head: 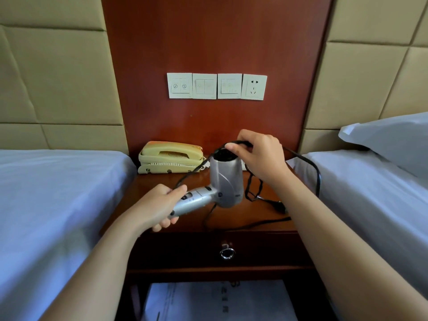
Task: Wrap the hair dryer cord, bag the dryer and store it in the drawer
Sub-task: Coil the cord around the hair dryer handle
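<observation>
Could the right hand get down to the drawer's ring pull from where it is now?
Probably yes. The ring pull sits exposed on the closed drawer front with nothing before it, but the right hand has its grip on the cord and would have to release it first.

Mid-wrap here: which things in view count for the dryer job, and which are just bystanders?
For the job:
silver hair dryer, handle in left hand
black power cord, pinched by right hand
dark wooden drawer with metal ring pull, shut

Just lying about:
yellowed corded telephone
white wall switch panels
white pillow
</observation>
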The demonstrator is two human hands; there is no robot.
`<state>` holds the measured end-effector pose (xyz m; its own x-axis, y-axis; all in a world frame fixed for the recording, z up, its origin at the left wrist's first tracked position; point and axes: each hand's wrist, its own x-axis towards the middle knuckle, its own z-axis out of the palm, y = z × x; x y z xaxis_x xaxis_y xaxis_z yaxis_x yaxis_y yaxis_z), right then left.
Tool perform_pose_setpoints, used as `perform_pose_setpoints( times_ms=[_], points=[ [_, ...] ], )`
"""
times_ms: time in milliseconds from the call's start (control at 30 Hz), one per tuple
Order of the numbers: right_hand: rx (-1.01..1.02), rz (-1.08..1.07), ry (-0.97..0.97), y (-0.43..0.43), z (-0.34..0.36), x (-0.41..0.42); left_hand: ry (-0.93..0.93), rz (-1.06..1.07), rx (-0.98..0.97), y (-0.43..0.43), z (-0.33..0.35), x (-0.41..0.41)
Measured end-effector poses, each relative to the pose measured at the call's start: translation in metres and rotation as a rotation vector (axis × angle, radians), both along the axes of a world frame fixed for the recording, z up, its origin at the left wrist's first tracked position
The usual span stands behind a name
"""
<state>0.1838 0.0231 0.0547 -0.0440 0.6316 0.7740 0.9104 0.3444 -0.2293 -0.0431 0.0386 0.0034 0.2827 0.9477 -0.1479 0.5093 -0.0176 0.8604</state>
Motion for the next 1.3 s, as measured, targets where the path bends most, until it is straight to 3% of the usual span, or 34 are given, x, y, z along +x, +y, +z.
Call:
perform_pose_setpoints(
  times_ms=[233, 333, 467, 567, 700, 867, 1067, 1300],
  points=[
    [-0.291, 0.192, 0.34, 0.009, -0.01, 0.021, 0.007, -0.217, -0.077, -0.016, 0.004, -0.003],
    [-0.419, 0.355, 0.496, 0.01, -0.022, 0.029, -0.108, -0.298, -0.102, -0.022, 0.008, -0.004],
    [-0.541, 0.406, 0.543, 0.002, -0.031, 0.032, -0.365, -0.284, -0.135, -0.021, 0.01, -0.008],
    [-0.511, 0.32, 0.44, 0.006, -0.038, 0.029, -0.532, -0.202, -0.158, -0.015, 0.009, -0.011],
    [-0.534, 0.249, 0.167, 0.009, -0.047, 0.019, -0.712, -0.046, -0.198, -0.001, 0.006, -0.01],
    [-0.6, 0.225, -0.154, 0.003, -0.048, -0.002, -0.781, 0.137, -0.17, 0.01, 0.007, -0.01],
    [-0.472, 0.257, -0.392, -0.011, -0.033, -0.025, -0.622, 0.31, 0.017, 0.02, 0.004, -0.009],
    [-0.139, 0.194, -0.45, -0.007, -0.005, -0.032, -0.323, 0.317, 0.211, 0.026, -0.003, -0.007]
  ],
)
